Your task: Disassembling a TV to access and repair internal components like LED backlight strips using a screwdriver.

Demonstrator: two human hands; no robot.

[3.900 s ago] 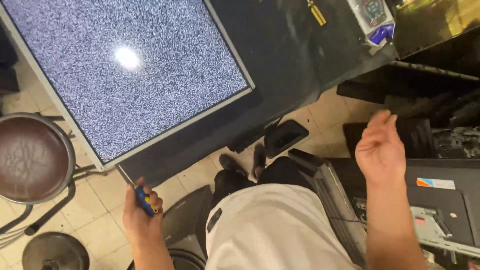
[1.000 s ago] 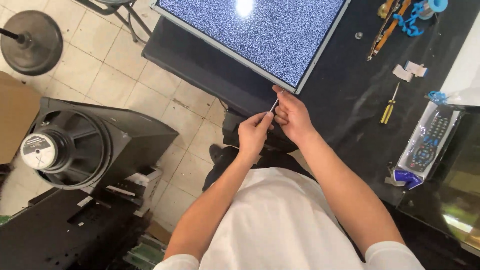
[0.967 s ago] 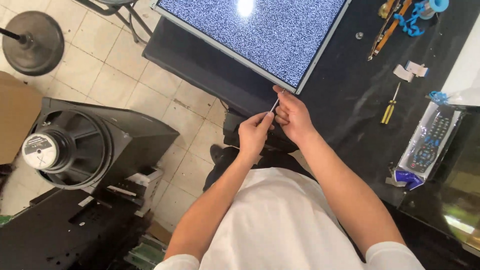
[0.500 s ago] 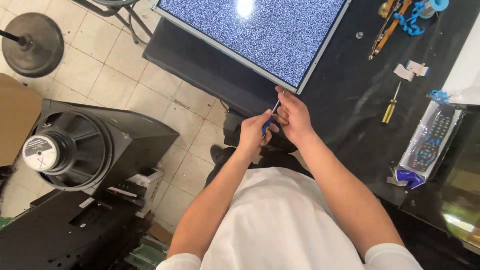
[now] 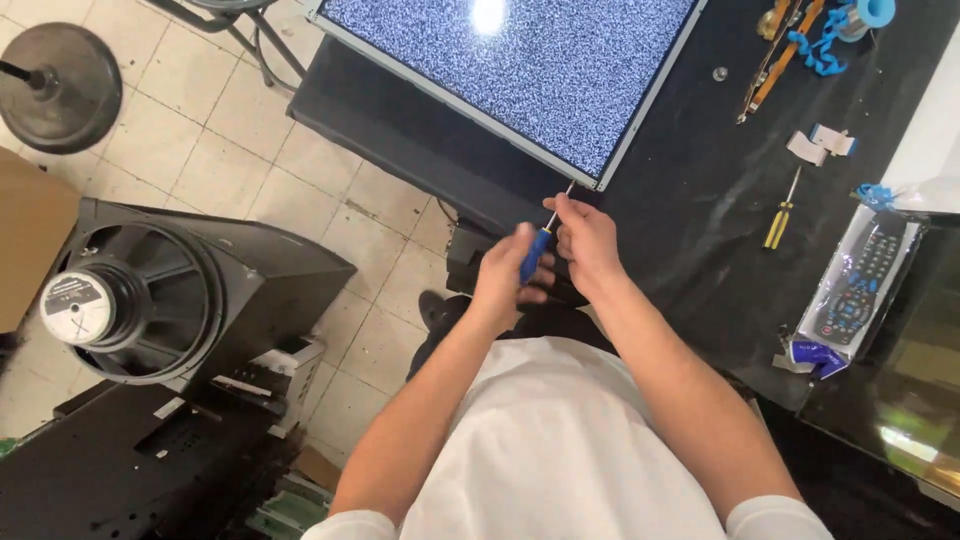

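Both hands work a blue-handled screwdriver at the near corner of a flat screen panel lying on a black workbench.

The workbench is the landmark: the screen panel, showing grey static, lies flat on its far-left part, one corner pointing toward the person. Off the bench's left edge, on the tiled floor, a black loudspeaker cabinet lies on its back. On the bench's right part rest a remote control in a clear bag and, nearer the panel, a yellow-handled screwdriver. At the bench's front edge the left hand is curled shut around the handle of the blue-handled screwdriver, while the right hand pinches its metal shaft between fingertips; the tip meets the panel's corner.
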